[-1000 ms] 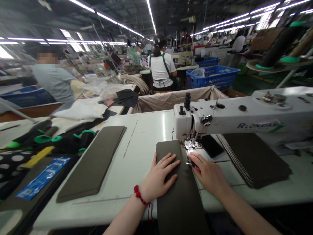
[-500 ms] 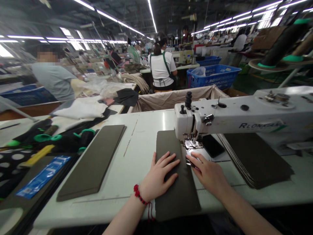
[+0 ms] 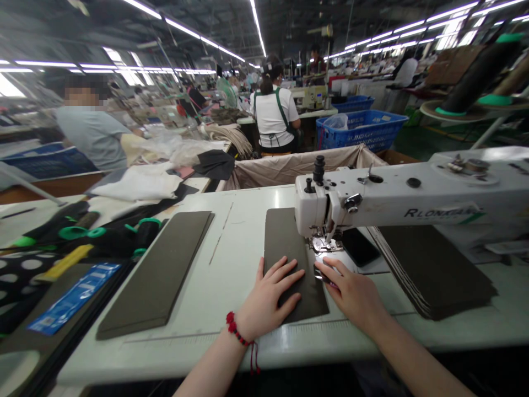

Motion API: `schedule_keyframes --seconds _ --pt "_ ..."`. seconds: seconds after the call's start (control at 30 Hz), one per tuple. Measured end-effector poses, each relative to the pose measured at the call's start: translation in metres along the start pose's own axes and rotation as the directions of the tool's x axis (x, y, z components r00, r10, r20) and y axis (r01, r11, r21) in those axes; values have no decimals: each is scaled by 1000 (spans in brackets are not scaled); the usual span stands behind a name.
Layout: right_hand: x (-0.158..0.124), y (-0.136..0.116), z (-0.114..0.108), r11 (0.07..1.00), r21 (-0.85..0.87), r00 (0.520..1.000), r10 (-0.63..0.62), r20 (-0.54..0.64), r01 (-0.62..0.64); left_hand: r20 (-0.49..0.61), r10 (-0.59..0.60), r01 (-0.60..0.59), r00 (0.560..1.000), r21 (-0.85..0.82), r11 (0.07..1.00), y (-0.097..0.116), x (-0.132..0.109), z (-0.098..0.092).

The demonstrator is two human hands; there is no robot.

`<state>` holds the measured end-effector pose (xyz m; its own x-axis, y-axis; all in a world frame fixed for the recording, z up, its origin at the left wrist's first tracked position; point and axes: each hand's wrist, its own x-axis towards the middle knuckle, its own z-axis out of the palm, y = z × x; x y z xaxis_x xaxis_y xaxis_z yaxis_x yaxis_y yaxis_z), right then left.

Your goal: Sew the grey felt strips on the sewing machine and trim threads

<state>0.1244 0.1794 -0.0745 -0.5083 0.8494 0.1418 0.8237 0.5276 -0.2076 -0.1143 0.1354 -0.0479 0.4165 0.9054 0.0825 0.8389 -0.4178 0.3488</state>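
Note:
Under my left hand [image 3: 276,295], which lies flat with its fingers spread, is a dark olive fabric panel [image 3: 283,234]. The panel's right edge runs by the presser foot [image 3: 326,242] of a white sewing machine [image 3: 384,190]. My right hand [image 3: 351,289] rests on the table just right of the panel, near the needle plate. Small thread snips [image 3: 320,275] are tucked in its fingers, with the metal tips poking out to the left; their handle is mostly hidden.
Olive panels lie in a stack [image 3: 438,270] on the right and a thinner pile [image 3: 159,270] on the left. A black phone [image 3: 360,246] sits behind my right hand. Thread spools [image 3: 146,234] and a blue packet [image 3: 74,298] are far left. Co-workers sit beyond the table.
The fabric panel has slid away from me along the presser foot; its near edge has moved from the table's front edge to just past my left hand. Both hands stay nearly in place.

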Motion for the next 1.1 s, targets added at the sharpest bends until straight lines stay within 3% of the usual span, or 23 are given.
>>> schedule_keyframes --seconds 0.73,1.1 --pt "0 1 4 1000 -10 1000 -2 -17 2 12 -7 6 1000 65 998 1 2 2" --pt "-1 2 5 1000 -22 1000 -2 -27 1 -14 -7 9 1000 145 989 -21 28 9"
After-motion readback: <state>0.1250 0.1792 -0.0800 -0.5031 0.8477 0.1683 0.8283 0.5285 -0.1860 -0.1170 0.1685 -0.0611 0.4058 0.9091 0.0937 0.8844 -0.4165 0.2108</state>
